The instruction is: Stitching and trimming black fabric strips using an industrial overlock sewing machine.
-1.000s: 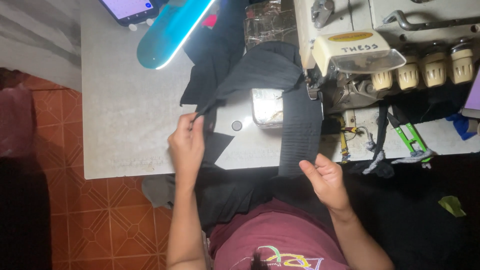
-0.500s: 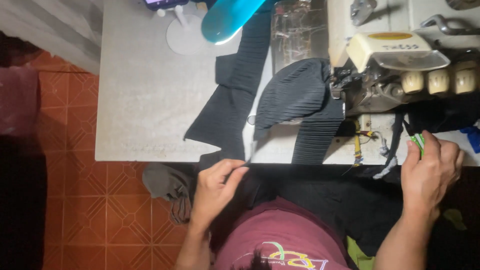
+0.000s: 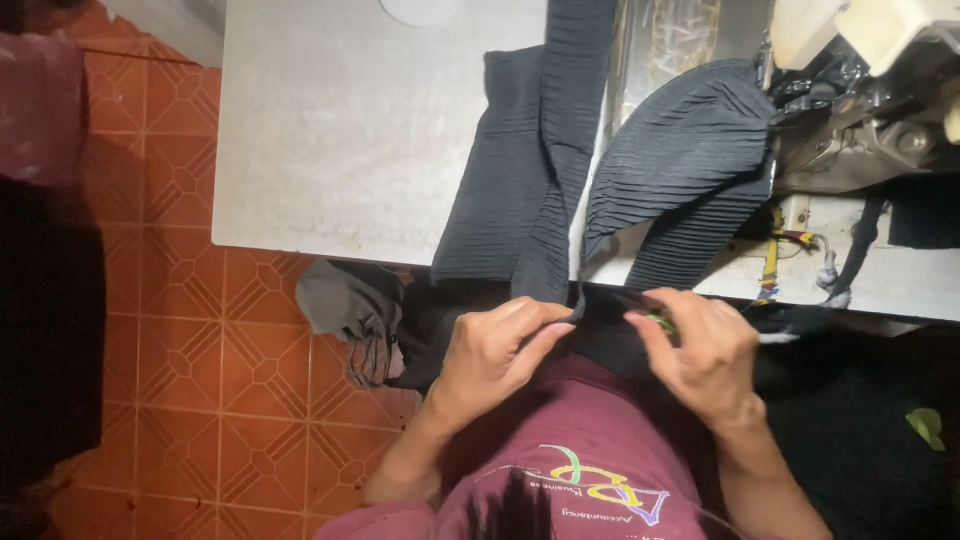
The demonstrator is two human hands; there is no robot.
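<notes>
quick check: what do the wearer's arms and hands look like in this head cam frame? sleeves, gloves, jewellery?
Both hands are bare: no gloves on the left hand or right hand, and no rings or watch visible. Forearms are uncovered up to the frame edge. A maroon shirt with a multicoloured printed logo covers the torso; its short sleeve shows at the left arm.

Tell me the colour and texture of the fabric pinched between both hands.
Dark charcoal, finely ribbed fabric, clearest in the head view on the table.

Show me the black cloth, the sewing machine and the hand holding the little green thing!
black cloth [image 3: 690,160], head view, on its ribbed fold.
sewing machine [image 3: 870,140], head view, on its metal body.
right hand [image 3: 700,350], head view, on its back.
</notes>
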